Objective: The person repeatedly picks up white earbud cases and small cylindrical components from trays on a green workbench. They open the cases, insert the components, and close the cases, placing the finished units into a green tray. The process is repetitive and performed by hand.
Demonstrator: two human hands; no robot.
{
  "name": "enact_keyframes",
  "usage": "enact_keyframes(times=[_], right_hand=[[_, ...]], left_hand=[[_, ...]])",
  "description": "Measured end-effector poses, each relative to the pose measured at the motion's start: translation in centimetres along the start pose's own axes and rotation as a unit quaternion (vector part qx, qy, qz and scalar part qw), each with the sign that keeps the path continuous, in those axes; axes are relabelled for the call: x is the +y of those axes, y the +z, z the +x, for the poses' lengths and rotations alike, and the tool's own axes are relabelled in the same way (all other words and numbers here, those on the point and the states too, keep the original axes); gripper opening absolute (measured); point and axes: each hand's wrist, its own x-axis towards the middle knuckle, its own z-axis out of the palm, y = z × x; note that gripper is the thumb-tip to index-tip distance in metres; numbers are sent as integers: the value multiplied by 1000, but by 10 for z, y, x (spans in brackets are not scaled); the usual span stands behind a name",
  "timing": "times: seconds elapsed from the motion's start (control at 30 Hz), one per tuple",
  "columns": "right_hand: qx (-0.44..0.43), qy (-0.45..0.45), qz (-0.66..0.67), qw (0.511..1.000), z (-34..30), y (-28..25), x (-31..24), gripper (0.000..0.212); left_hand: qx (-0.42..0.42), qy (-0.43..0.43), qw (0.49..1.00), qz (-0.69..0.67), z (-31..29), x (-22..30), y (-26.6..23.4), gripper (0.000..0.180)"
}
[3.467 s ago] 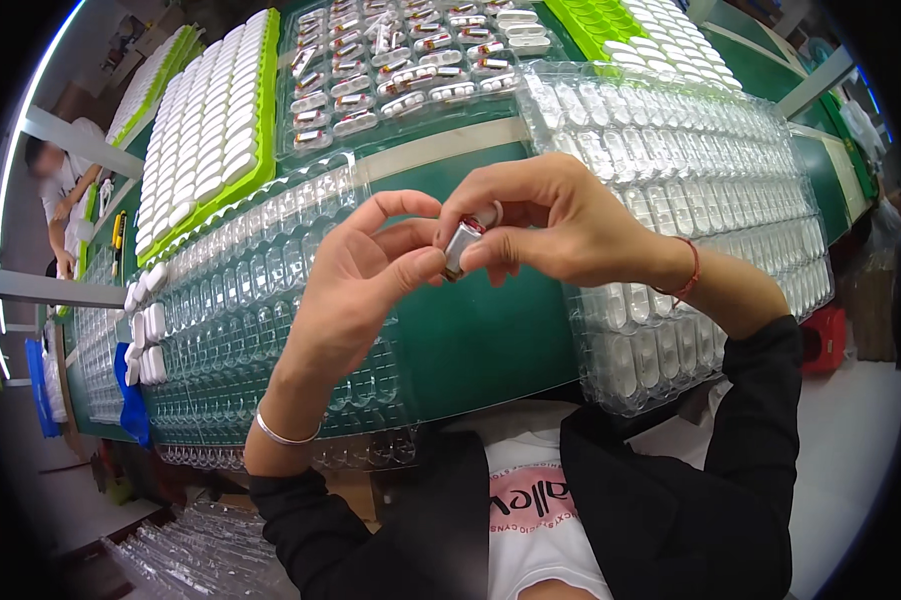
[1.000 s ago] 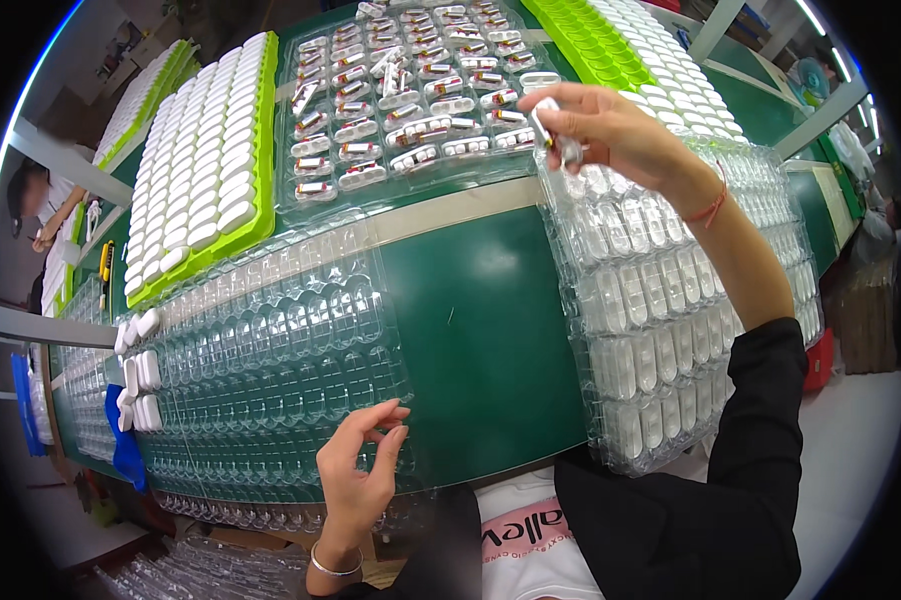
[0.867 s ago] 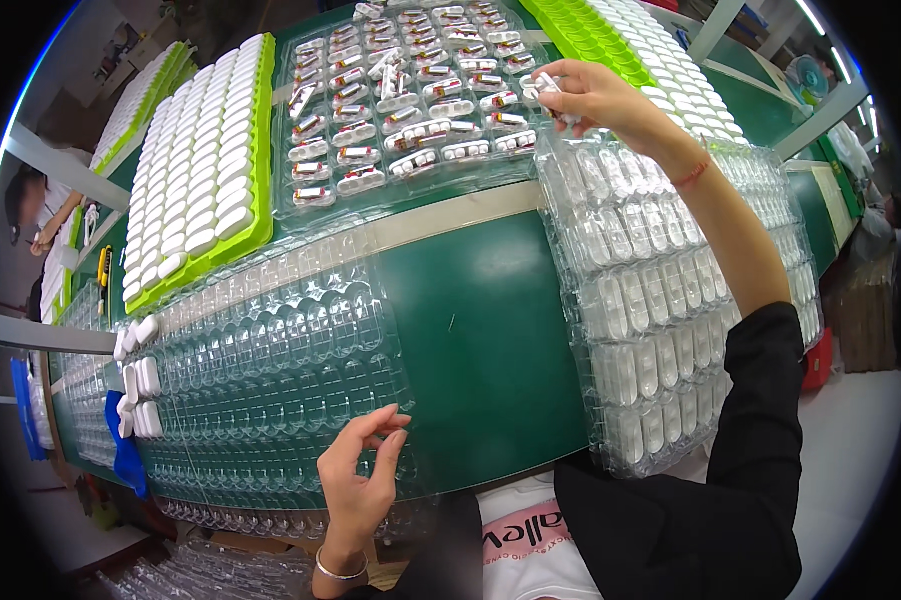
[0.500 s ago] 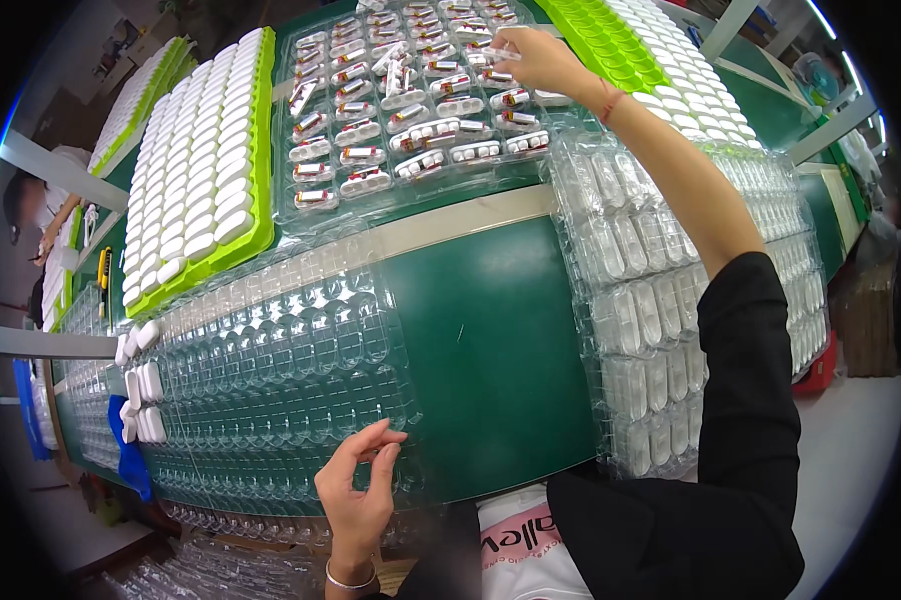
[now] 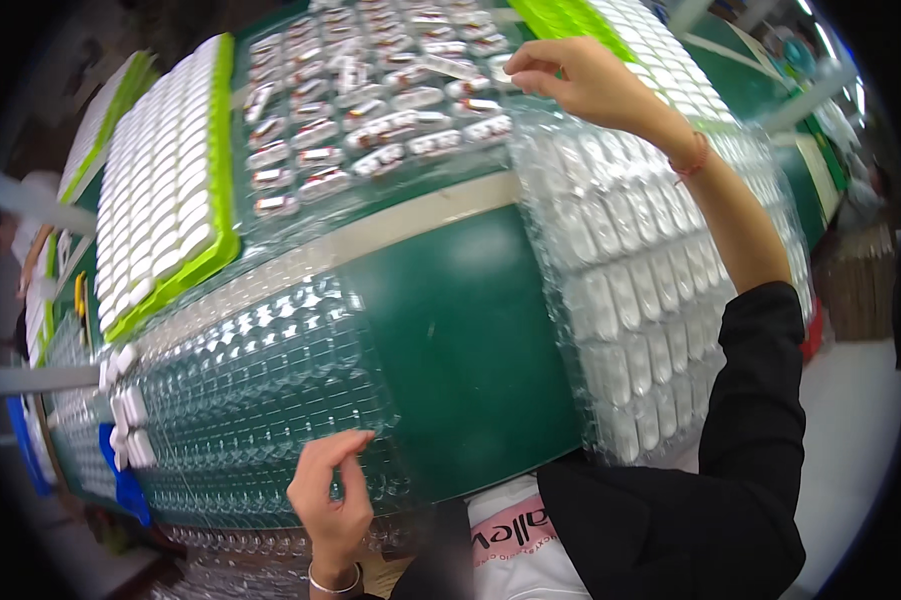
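Observation:
My right hand (image 5: 580, 85) is over the right edge of a clear tray (image 5: 355, 205) with rows of small white pieces marked red and dark. Its thumb and forefinger curl towards each other beside a white oval piece; whether they hold anything is unclear. A pale, elongated piece (image 5: 446, 67) lies slantwise across the tray, left of those fingertips. Lower down, my left hand (image 5: 330, 495) hovers by the right edge of clear empty blister trays (image 5: 260, 370). Its forefinger and thumb are drawn together, and nothing shows between them.
Green trays of white oval pieces (image 5: 160, 180) stand at left, with another green tray (image 5: 570, 25) at far right. Stacked clear trays (image 5: 640, 290) sit under my right forearm. Loose white pieces (image 5: 130, 410) and a blue cloth (image 5: 125, 485) lie at left.
My right hand has moved slightly right and down, away from the tray's middle. The small pale piece at its fingertips no longer clearly shows there. My left hand has shifted slightly left.

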Motion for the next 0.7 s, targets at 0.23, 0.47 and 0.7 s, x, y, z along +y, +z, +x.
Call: enact_keyframes(times=[0.23,0.47,0.7], right_hand=[[-109,210,-21,971,-188,-92,-16,25],[58,357,21,932,-348,-97,-32,18],[127,447,-319,826,-451,-141,30,23]], left_hand=[[-64,149,977,136,-3,14,-12,27],[-43,93,991,91,-19,13,-11,28],[-62,181,976,103,-11,34,0,29]])
